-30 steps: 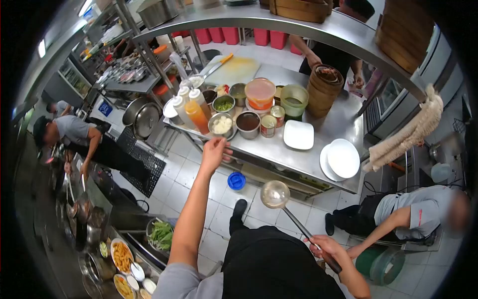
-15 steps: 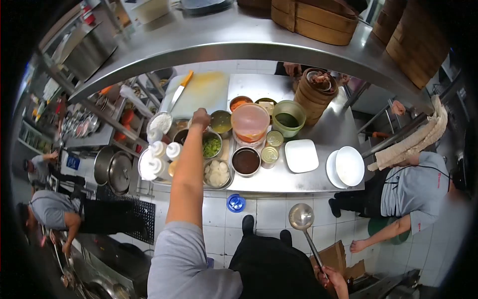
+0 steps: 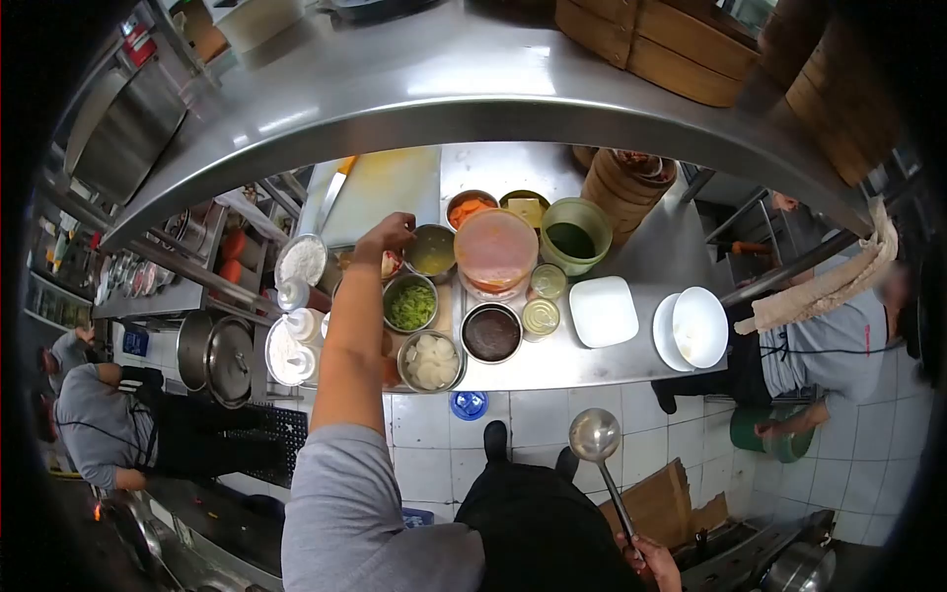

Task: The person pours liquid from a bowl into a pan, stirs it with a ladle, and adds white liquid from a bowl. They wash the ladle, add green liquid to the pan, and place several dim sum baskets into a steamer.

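Note:
My left hand (image 3: 388, 235) is stretched over the counter, its fingers curled together above a container with red and white pieces (image 3: 392, 264). What the fingertips hold, if anything, is hidden. Right beside it is a metal bowl of yellowish liquid (image 3: 431, 251). Closer to me stand a bowl of chopped greens (image 3: 409, 303) and a bowl of pale round slices (image 3: 430, 361). Low on the right, my right hand (image 3: 653, 562) grips the handle of a metal ladle (image 3: 596, 435), whose bowl hangs over the floor in front of the counter.
Squeeze bottles (image 3: 302, 324), a dark sauce pot (image 3: 491, 333), a lidded tub (image 3: 496, 252), a square white plate (image 3: 604, 312) and a white bowl (image 3: 699, 328) share the counter. A knife (image 3: 336, 190) lies on the cutting board (image 3: 395, 192). A steel shelf (image 3: 473, 120) runs overhead. Co-workers stand left and right.
The view has shifted slightly, while my left hand stays over the same containers and my right keeps the ladle. Hands at the bamboo steamers are out of sight. The right co-worker's hand is at the green bucket.

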A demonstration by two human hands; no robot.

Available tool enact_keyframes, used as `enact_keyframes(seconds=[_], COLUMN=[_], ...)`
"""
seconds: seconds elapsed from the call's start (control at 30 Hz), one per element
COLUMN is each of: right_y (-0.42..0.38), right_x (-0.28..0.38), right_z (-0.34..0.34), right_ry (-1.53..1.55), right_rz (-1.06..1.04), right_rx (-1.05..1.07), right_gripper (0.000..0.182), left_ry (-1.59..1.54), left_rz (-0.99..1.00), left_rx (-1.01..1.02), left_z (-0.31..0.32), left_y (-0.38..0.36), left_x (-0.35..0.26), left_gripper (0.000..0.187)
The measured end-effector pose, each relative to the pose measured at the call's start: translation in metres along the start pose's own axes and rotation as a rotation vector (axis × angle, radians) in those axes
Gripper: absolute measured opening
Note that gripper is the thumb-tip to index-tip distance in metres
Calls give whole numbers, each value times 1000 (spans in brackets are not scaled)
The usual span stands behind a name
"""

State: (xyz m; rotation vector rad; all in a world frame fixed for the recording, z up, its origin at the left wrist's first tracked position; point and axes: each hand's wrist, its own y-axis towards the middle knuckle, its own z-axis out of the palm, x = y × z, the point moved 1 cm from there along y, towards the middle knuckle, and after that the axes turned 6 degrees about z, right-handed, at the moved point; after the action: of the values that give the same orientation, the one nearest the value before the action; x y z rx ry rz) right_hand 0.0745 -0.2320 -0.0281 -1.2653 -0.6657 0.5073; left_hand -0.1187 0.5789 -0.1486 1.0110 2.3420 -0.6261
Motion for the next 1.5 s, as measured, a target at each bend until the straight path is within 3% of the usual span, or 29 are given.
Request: enact_keyframes(seconds=[0.1, 0.3, 0.4, 0.47, 0.8, 1.2, 1.3, 1.5], right_y=[-4, 3, 9, 9, 3, -4, -17, -41], right_x=[9, 10, 7, 8, 1, -40, -50, -95], right_z=[6, -4, -9, -8, 2, -19, -26, -57], right_ry=[-117, 41, -10, -18, 67, 91, 105, 244], right_rz=[-41, 64, 63, 85, 52, -135, -174, -257], right_rx=[-38, -21, -5, -21, -36, 25, 11, 87], right_gripper=[34, 31, 31, 30, 26, 29, 29, 28], left_ry=[-8, -111, -126, -209, -228, -180, -205, -222], left_rz=[-57, -148, -102, -181, -98, 64, 104, 72], left_rx=[15, 56, 30, 68, -40, -55, -104, 9], left_z=[-3, -12, -22, -35, -96, -135, -125, -88], left_y=[-4, -12, -16, -19, -25, -75, -99, -119], left_x=[-12, -20, -18, -26, -55, -157, -204, -295], left_gripper=[20, 18, 20, 21, 15, 12, 8, 9])
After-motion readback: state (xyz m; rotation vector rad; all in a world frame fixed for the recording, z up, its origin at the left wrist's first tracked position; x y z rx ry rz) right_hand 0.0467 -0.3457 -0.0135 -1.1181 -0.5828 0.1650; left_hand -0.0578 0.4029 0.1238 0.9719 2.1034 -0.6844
